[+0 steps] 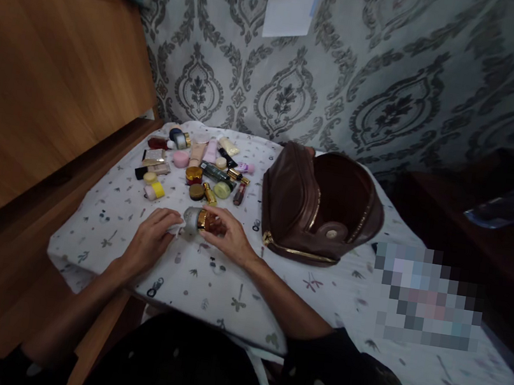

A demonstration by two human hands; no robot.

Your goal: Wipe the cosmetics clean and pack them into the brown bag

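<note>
My right hand [228,236] is closed on a small cosmetic jar [192,219] with a frosted, pale body and a gold lid. The jar lies sideways just above the printed cloth, its base pointing left. In my left hand [153,235] is a white wipe [176,229], pinched close to the jar's base. Beyond both hands lie several cosmetics, among them a dark brown-lidded jar [196,192], a green jar [222,190], a gold tube [209,194] and a yellow-and-white container [154,191].
A brown leather bag [292,198] stands unzipped on the right of the table [109,244]. Pink, black and purple tubes lie at the back. A wooden cabinet [52,104] borders the left side, and a patterned wall [273,85] rises behind. A blurred-out patch covers something at right.
</note>
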